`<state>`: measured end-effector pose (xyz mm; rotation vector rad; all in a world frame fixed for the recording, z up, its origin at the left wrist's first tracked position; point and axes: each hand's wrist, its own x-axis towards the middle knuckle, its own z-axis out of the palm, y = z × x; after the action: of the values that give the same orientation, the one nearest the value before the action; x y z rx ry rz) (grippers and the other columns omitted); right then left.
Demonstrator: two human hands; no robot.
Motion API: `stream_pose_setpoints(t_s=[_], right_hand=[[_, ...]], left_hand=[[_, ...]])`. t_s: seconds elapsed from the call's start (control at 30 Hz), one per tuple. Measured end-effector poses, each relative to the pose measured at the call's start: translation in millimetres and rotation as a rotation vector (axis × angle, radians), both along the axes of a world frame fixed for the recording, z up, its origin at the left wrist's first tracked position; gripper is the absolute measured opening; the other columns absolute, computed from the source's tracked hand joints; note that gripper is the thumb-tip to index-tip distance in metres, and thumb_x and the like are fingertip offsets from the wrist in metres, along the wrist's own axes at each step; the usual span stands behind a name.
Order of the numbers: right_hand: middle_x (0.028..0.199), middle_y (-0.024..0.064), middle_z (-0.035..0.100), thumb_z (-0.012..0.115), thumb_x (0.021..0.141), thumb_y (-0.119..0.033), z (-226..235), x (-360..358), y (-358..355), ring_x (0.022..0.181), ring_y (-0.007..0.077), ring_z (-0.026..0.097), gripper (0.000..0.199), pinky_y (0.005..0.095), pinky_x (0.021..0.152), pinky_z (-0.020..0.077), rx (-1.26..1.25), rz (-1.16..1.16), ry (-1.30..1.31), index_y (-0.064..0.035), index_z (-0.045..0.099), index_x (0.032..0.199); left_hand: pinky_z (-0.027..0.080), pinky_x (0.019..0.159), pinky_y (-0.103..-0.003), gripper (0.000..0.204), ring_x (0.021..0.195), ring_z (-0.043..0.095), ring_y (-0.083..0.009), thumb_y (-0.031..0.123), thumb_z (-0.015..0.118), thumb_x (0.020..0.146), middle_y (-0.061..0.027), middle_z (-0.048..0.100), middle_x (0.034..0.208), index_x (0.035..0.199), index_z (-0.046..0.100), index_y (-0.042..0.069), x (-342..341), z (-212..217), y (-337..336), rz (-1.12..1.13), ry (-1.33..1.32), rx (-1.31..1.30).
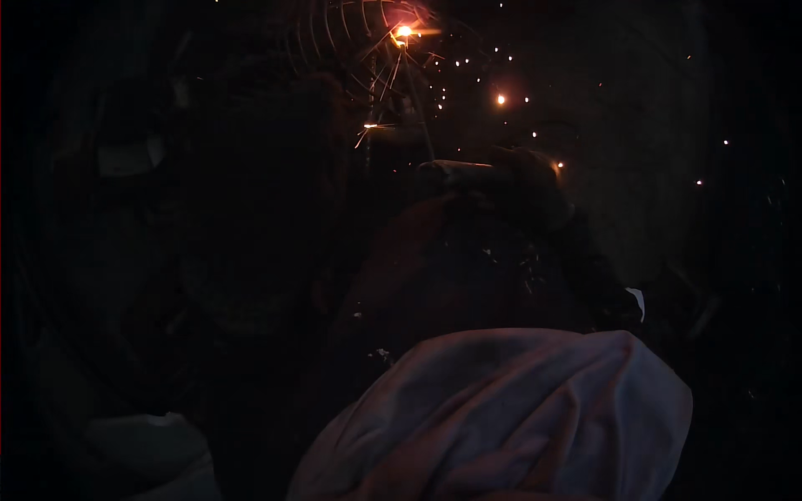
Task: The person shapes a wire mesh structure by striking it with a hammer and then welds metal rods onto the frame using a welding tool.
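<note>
Most of the view is very dark. My right hand point(535, 184) is closed around the dark handle of a welding electrode holder point(468, 167), right of the middle. From its left end a thin welding rod point(418, 100) runs up and away to a bright, burning arc point(404, 32) at the top. Curved, evenly spaced metal bars point(326, 29) catch the glow just left of the arc. Sparks scatter to the right, and some pass close to my right hand. My left hand cannot be made out in the darkness.
Pinkish-grey folded cloth point(510, 417) fills the lower middle, nearest me. A pale, dim shape point(150, 442) lies at the lower left, and a small pale patch point(125, 159) shows farther off at the left. Another glowing spot point(369, 126) sits below the arc.
</note>
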<state>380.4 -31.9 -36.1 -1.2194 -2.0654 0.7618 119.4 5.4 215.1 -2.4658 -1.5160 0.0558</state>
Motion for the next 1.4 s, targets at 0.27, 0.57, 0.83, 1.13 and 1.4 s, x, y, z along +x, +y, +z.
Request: stream_pose_setpoints(t_s=[0.27, 0.57, 0.83, 1.13, 1.4], right_hand=[[0.093, 0.0134, 0.074, 0.092, 0.069, -0.039, 23.5, -0.8, 9.5, 0.083, 0.0314, 0.075, 0.054, 0.0418, 0.072, 0.0592, -0.047, -0.020, 0.022, -0.0095, 0.073, 0.109], [0.097, 0.0144, 0.075, 0.090, 0.070, -0.034, 9.5, -0.1, 6.2, 0.086, 0.0329, 0.075, 0.054, 0.0427, 0.075, 0.0597, -0.055, -0.003, -0.014, -0.0092, 0.070, 0.114], [0.098, 0.0141, 0.075, 0.087, 0.070, -0.029, 11.5, 2.1, 7.3, 0.088, 0.0341, 0.074, 0.053, 0.0436, 0.076, 0.0589, -0.067, 0.008, -0.040, -0.0115, 0.070, 0.117], [0.101, 0.0120, 0.075, 0.087, 0.071, -0.031, 8.8, 0.8, 8.1, 0.091, 0.0340, 0.074, 0.054, 0.0427, 0.076, 0.0585, -0.054, -0.006, -0.039, -0.0148, 0.068, 0.119], [0.102, 0.0134, 0.074, 0.086, 0.075, -0.031, 15.0, 7.9, 4.6, 0.092, 0.0329, 0.074, 0.052, 0.0411, 0.075, 0.0590, -0.016, 0.017, 0.024, -0.0122, 0.068, 0.120]], left_hand=[[0.058, 0.077, -0.046, 0.030, 0.087, 0.072, -0.0340, 0.019, 0.068, 0.095, -0.0156, 0.074, 0.099, 0.124, 0.072, 0.011, -2.8, 6.3, 3.6, -0.014, 0.066, -0.008], [0.059, 0.078, -0.044, 0.028, 0.088, 0.073, -0.0332, 0.019, 0.068, 0.096, -0.0149, 0.074, 0.097, 0.123, 0.072, 0.013, -1.0, 1.6, -3.1, 0.101, -0.075, -0.054], [0.059, 0.081, -0.044, 0.028, 0.091, 0.074, -0.0330, 0.022, 0.065, 0.099, -0.0147, 0.075, 0.101, 0.125, 0.071, 0.013, -10.7, -5.9, -8.5, 0.047, 0.048, 0.014], [0.058, 0.085, -0.044, 0.031, 0.099, 0.073, -0.0342, 0.023, 0.063, 0.100, -0.0162, 0.075, 0.109, 0.127, 0.070, 0.010, -0.9, 1.2, -4.5, 0.129, 0.014, -0.118], [0.058, 0.086, -0.043, 0.029, 0.099, 0.072, -0.0312, 0.022, 0.066, 0.098, -0.0137, 0.073, 0.107, 0.123, 0.070, 0.009, -4.7, -4.7, -5.6, 0.017, -0.017, -0.004]])
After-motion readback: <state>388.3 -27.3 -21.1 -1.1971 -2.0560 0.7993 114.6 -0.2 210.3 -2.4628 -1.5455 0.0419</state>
